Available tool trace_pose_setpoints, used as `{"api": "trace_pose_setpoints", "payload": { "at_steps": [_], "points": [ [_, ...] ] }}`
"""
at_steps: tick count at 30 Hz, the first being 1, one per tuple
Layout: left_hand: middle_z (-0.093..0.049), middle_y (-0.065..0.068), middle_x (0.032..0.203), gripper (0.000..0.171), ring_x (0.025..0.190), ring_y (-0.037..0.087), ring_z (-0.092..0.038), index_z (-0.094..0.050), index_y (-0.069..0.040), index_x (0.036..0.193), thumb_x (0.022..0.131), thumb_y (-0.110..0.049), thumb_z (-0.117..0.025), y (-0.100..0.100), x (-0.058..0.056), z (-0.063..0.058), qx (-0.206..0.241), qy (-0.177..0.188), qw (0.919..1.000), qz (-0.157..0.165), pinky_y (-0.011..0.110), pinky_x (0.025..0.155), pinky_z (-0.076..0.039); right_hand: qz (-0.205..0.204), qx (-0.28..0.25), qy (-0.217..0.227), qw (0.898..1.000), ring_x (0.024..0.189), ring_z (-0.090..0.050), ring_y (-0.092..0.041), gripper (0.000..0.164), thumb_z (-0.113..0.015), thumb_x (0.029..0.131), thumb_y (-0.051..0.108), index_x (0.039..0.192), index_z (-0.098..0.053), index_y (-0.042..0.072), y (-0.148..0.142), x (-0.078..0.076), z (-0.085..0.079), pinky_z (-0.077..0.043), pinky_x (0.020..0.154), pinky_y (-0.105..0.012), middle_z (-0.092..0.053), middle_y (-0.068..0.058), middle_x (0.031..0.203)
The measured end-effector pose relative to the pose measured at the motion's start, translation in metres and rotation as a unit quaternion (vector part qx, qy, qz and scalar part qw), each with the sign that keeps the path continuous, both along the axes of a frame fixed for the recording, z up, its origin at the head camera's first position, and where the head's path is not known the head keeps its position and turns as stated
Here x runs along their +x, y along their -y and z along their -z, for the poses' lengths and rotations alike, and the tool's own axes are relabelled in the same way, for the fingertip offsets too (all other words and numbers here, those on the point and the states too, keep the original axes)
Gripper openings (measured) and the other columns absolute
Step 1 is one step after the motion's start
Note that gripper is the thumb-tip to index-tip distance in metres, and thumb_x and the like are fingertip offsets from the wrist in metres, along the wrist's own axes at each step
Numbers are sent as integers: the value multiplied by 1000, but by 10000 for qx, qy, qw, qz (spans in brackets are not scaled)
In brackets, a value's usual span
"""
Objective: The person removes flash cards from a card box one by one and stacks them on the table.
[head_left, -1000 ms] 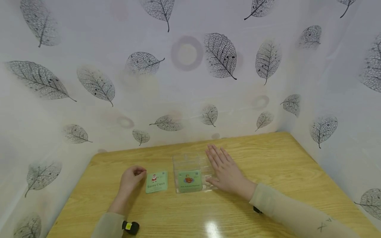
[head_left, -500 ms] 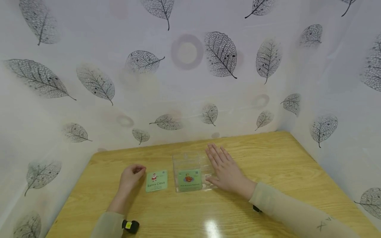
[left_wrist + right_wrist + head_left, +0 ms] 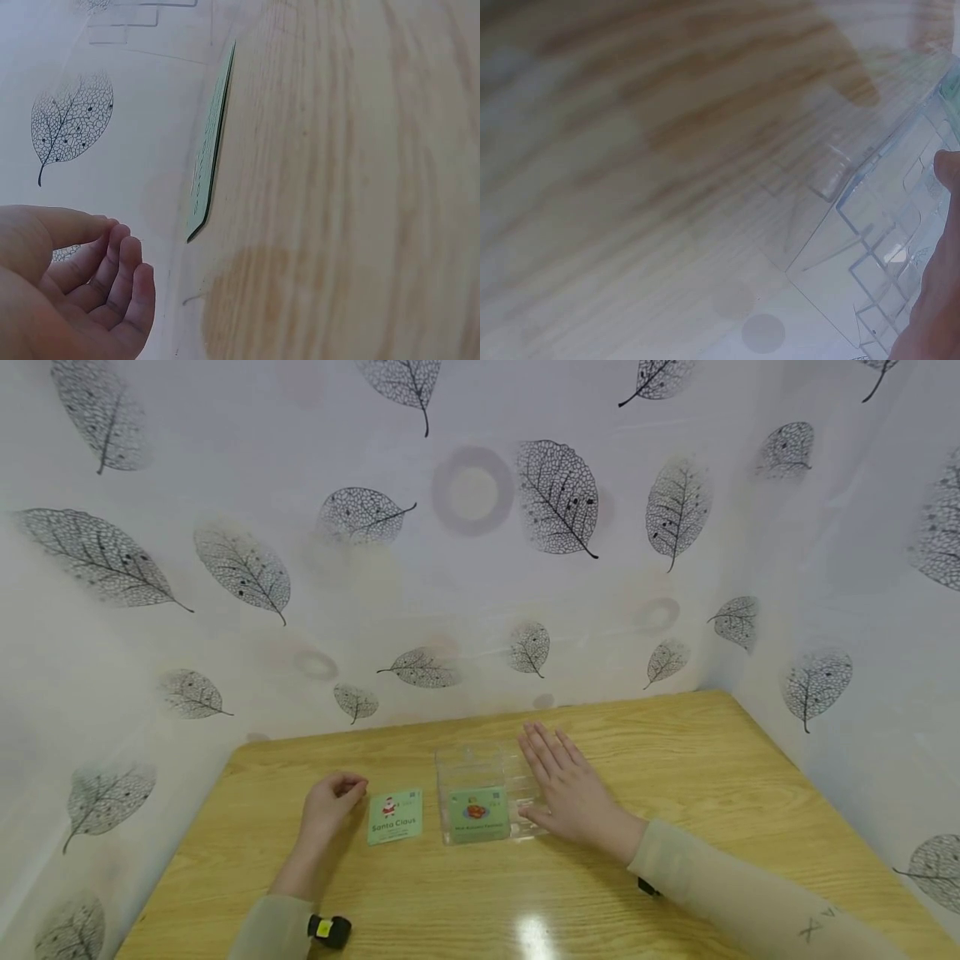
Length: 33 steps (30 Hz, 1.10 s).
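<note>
A small stack of green cards (image 3: 394, 817) topped by one reading "Santa Claus" lies on the table. Just left of it is my left hand (image 3: 327, 806), fingers loosely curled and thumb tip touching the index finger; the left wrist view shows nothing held by this hand (image 3: 90, 277). Right of the stack sits a clear plastic box (image 3: 472, 767). In its left part lies a green card (image 3: 480, 817) with a picture of food on a plate. My right hand (image 3: 573, 789) rests with straight fingers on the box's clear right part, covering much of it; its thumb shows in the right wrist view.
The wooden table (image 3: 450, 902) meets a pale leaf-printed sheet (image 3: 480, 585) at the back and sides. A black wrist camera (image 3: 330, 932) sits at my left sleeve. Glare marks the table's front.
</note>
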State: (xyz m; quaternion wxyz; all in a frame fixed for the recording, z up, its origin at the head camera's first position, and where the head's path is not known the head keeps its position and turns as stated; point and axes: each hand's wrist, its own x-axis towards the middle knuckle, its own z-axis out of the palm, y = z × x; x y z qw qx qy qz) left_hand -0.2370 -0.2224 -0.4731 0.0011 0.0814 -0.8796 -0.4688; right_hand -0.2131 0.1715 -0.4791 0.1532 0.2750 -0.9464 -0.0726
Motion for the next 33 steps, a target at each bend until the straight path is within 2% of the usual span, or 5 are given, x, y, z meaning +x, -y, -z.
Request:
{"api": "trace_pose_setpoints", "payload": {
  "at_steps": [14,20,33],
  "points": [
    [-74,20,106,21,87,13,-67,-69,10,117,104,-5,-63,-3,0,-1,162,-146,9997,104,15,71,-57,33,56,-29,10000,166,-12,-36,107,-54,99,72,168,-16,0,0,1,0,-16,135,-53,-10,-20,178],
    [-73,20,107,21,88,13,-66,-69,9,118,104,-6,-64,-7,1,-3,155,-183,9996,131,12,71,-53,31,17,-2,10000,166,-11,-36,107,-55,99,72,168,-15,0,0,1,-1,-15,135,-53,-8,-20,178],
    [-75,21,109,19,86,9,-67,-70,7,116,102,-4,-66,-21,8,-10,358,-327,9984,289,12,74,-55,17,-7,-35,10000,166,-12,-36,107,-55,98,72,168,-16,0,0,2,-1,-15,135,-53,-10,-20,178]
  ]
}}
